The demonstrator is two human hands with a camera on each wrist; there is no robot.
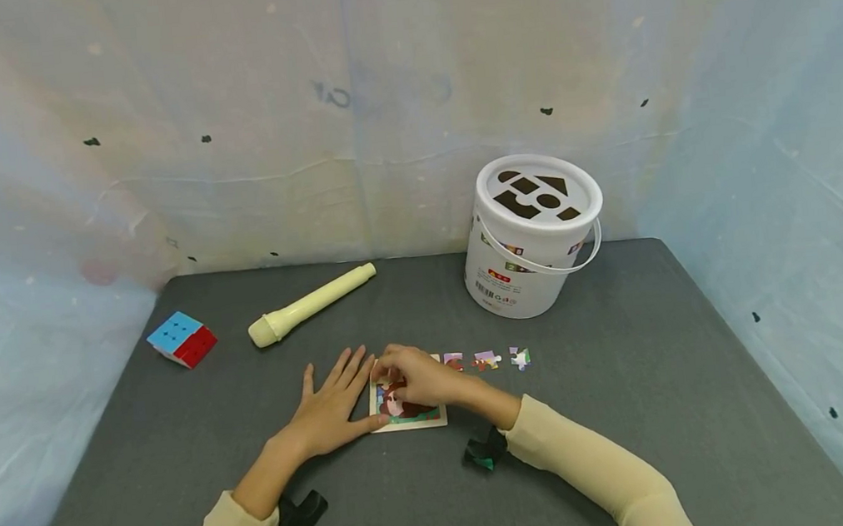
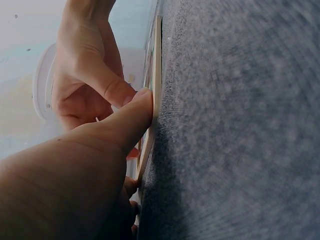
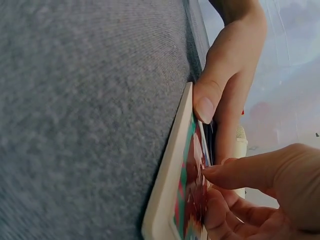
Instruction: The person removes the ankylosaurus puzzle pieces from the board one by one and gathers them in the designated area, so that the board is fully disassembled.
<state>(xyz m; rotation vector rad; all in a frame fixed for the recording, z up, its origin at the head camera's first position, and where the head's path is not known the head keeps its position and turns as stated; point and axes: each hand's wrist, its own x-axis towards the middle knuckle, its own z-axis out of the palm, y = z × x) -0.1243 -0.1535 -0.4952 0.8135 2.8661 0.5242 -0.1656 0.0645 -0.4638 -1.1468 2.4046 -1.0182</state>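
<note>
A small jigsaw puzzle [image 1: 419,411] with a reddish-brown and green picture lies flat in a pale wooden frame [image 1: 440,423]. My left hand [image 1: 332,409] is spread flat at its left side, fingers straight, and the thumb [image 3: 205,109] rests on the near left corner. Over the puzzle's upper left part is my right hand [image 1: 422,377], its fingers curled. Thumb and fingertips pinch what seems to be a puzzle piece at the puzzle's surface; the fingers hide most of it. Three loose puzzle pieces [image 1: 487,361] lie in a row right of the frame.
A white lidded bucket [image 1: 522,254] with shape cutouts stands at the back right. A pale yellow toy microphone [image 1: 312,304] lies behind the left hand. At the far left sits a blue and red puzzle cube [image 1: 182,339]. Plastic sheeting surrounds the grey table [image 1: 611,363].
</note>
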